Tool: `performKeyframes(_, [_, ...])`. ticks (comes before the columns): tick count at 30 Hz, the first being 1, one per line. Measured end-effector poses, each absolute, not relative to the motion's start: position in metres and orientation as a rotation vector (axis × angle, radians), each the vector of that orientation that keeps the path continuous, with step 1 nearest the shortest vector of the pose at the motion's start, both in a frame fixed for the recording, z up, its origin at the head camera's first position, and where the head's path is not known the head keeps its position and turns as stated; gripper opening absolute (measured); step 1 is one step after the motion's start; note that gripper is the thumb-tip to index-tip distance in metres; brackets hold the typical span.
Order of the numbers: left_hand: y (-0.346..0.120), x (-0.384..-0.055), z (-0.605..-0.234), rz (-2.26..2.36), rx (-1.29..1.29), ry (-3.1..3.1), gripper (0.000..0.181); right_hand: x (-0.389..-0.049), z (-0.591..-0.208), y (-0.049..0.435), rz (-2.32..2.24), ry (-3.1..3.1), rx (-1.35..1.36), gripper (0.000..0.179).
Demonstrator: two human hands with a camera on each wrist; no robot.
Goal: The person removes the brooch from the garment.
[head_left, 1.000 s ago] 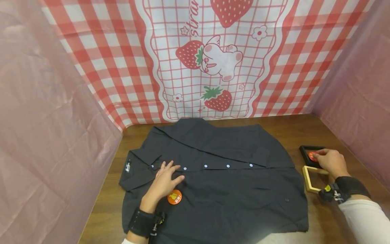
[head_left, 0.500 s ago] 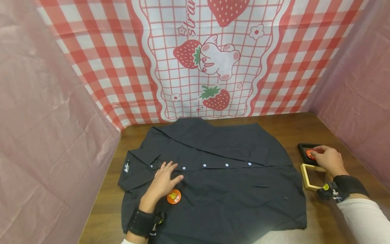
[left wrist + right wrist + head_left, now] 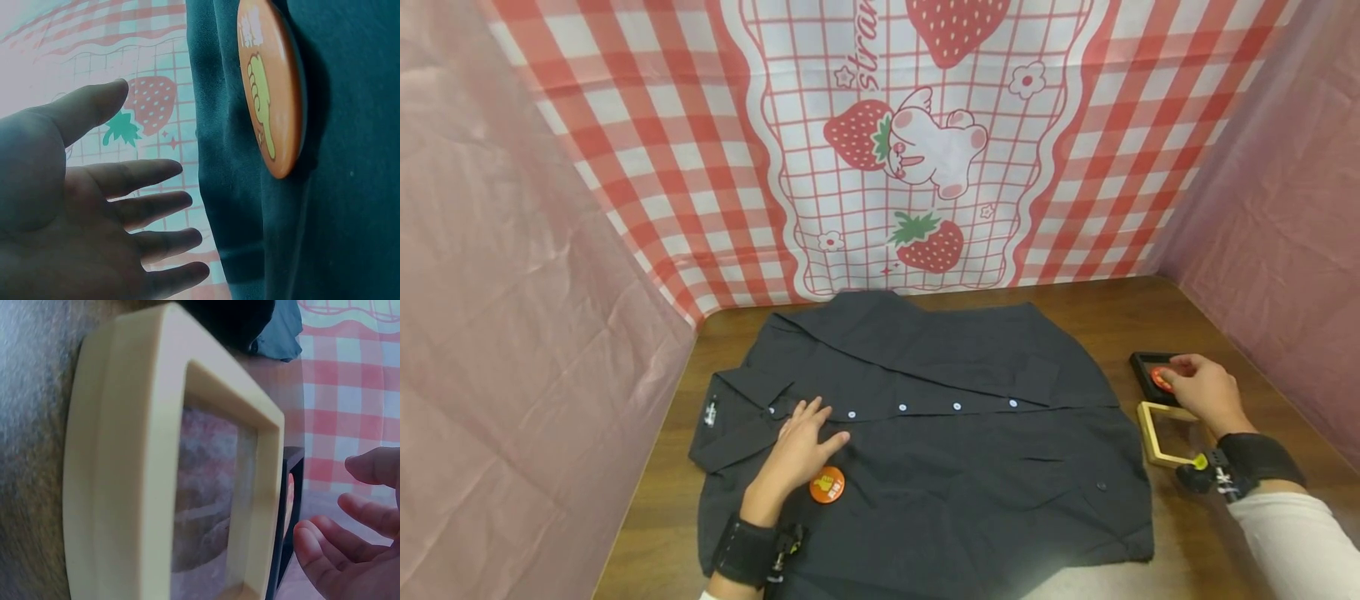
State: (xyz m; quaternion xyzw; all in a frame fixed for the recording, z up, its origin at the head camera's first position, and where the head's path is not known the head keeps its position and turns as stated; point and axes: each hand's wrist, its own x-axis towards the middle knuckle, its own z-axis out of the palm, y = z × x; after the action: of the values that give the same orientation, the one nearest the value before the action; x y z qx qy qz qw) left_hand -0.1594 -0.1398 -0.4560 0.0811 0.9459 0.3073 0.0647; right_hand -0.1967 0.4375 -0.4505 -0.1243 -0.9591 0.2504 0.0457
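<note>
A dark button-up shirt [image 3: 940, 467] is spread over the wooden table. My left hand [image 3: 801, 450] rests on it near the collar, fingers straight and spread. Just below that hand, an orange round badge [image 3: 827, 484] with a yellow hand print lies on the shirt; its domed edge fills the left wrist view. At the right, my right hand [image 3: 1208, 392] is over a red round badge [image 3: 1161, 379] in a black square frame [image 3: 1142, 360]. In the right wrist view its fingers [image 3: 312, 550] are apart and loosely bent; whether they touch the badge cannot be told.
A gold square frame [image 3: 1150, 446] with a clear window lies beside the black one, under the right wrist. A red checked strawberry cloth [image 3: 917, 150] hangs behind the table [image 3: 1105, 304]. Pink cloths [image 3: 550, 333] close off both sides.
The head view has shifted slightly. Both hands stay in nearly the same places, the left on the shirt and the right at the red badge.
</note>
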Motion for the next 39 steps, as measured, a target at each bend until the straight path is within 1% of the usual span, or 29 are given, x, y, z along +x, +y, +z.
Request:
performKeyframes(2, [-0.140,-0.160,-0.455,0.940,0.251,2.858,0.057,-0.197,-0.448,0.436,0.774,-2.912,-0.373,0.050])
performKeyframes(10, [-0.139,-0.157,-0.454,0.972,0.239,2.873,0.059,-0.195,-0.444,0.431,0.769,-2.883,-0.355,0.042])
performKeyframes(18, [-0.138,-0.152,-0.460,0.971,0.219,2.892,0.058,-0.189,-0.442,0.423,0.838,-2.895,-0.385,0.051])
performKeyframes(27, [-0.137,-0.155,-0.453,0.987,0.234,2.909,0.058,-0.195,-0.436,0.410,0.933,-2.813,-0.417,0.063])
performKeyframes(30, [-0.137,-0.154,-0.454,0.985,0.223,2.905,0.058,-0.196,-0.434,0.404,0.953,-2.788,-0.390,0.063])
performKeyframes(35, [-0.138,-0.154,-0.456,0.980,0.199,2.890,0.057,-0.196,-0.434,0.395,0.942,-2.761,-0.312,0.057])
performKeyframes(39, [-0.134,-0.158,-0.457,0.988,0.203,2.903,0.061,-0.191,-0.433,0.395,0.919,-2.744,-0.300,0.053])
